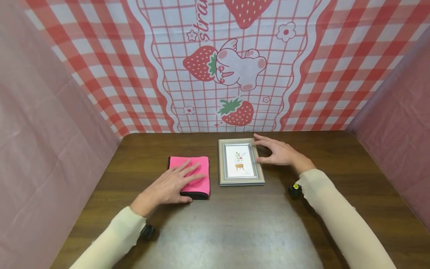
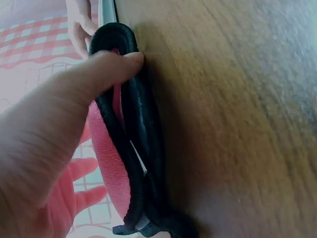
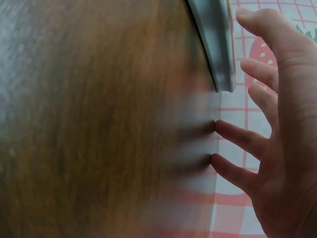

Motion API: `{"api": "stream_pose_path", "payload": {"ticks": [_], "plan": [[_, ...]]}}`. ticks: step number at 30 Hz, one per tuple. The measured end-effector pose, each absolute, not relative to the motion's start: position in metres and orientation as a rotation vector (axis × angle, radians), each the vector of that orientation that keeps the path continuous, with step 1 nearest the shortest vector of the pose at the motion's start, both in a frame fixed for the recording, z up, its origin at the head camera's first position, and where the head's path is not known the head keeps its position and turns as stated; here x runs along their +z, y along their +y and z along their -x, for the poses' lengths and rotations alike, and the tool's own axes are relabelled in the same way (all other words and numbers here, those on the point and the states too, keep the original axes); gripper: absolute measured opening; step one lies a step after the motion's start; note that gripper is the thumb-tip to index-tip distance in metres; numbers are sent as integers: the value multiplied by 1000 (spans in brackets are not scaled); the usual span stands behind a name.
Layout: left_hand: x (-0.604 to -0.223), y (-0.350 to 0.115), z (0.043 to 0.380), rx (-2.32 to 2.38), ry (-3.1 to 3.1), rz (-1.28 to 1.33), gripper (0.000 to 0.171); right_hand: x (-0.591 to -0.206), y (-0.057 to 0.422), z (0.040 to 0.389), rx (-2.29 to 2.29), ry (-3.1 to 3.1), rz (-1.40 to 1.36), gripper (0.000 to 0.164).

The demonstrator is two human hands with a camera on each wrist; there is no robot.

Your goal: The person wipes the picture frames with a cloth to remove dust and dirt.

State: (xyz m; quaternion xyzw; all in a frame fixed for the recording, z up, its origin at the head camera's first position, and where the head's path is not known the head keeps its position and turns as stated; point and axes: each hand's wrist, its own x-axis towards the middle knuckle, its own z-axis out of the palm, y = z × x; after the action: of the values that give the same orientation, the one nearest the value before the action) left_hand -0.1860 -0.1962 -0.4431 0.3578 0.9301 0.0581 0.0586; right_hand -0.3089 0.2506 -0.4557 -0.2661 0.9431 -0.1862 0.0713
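A folded pink cloth [image 1: 201, 186] with black edging lies on the wooden table, left of centre. My left hand [image 1: 169, 185] rests on it, fingers spread and fairly straight across the top. In the left wrist view, the thumb [image 2: 116, 67] lies against the cloth's folded black-edged side [image 2: 143, 129]. To the right of the cloth lies a picture frame [image 1: 242, 181], face up, showing a small plant drawing. My right hand [image 1: 277, 151] is at the frame's right side, thumb and fingers apart. Two of its fingertips [image 3: 220, 125] meet the table in the right wrist view.
The brown wooden table [image 1: 248, 224] runs back to a red-and-white checked strawberry curtain [image 1: 215, 74]. Pink fabric walls [image 1: 60, 112] stand on both sides. A small black device sits at each wrist, the right one [image 1: 295, 190] with a yellow-green mark.
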Motion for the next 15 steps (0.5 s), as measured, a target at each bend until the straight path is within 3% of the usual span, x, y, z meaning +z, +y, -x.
{"api": "stream_pose_path", "payload": {"ticks": [8, 15], "plan": [[-451, -194, 188, 189, 2746, -995, 94, -459, 250, 311, -516, 2834, 826, 77], [-453, -193, 190, 177, 2746, -947, 85, -459, 248, 311, -523, 2815, 835, 77]]}}
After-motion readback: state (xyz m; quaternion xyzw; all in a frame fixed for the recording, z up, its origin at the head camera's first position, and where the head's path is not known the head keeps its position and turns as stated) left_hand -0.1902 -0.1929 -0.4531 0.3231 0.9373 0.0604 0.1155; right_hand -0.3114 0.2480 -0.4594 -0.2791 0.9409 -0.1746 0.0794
